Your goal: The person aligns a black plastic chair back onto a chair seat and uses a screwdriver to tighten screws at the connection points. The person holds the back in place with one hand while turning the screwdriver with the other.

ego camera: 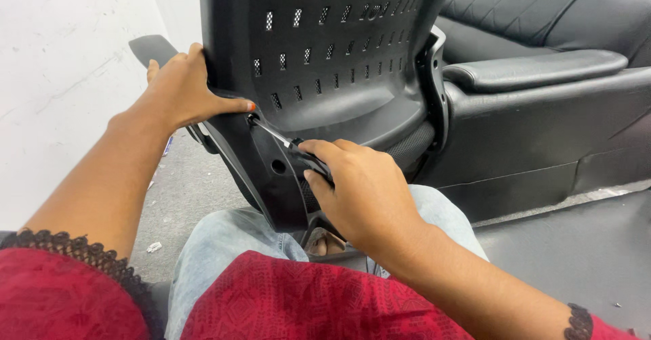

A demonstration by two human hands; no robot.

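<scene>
A black plastic office-chair back (pixel 325 48) with rows of small slots stands upright in front of me, its lower edge between my knees. My left hand (pixel 180 89) grips the left edge of the chair back, thumb pressed on the shell. My right hand (pixel 359 191) is closed around the dark handle of a screwdriver (pixel 281 138). Its metal shaft runs up and left, with the tip set against the chair back just below my left thumb. A round hole (pixel 278 166) shows in the shell under the shaft.
A black leather sofa (pixel 542 75) with a padded armrest stands to the right, close behind the chair back. A white wall (pixel 61 75) rises on the left. The floor (pixel 576 245) is grey with small scraps of litter. A black chair armrest (pixel 152 47) pokes out behind my left hand.
</scene>
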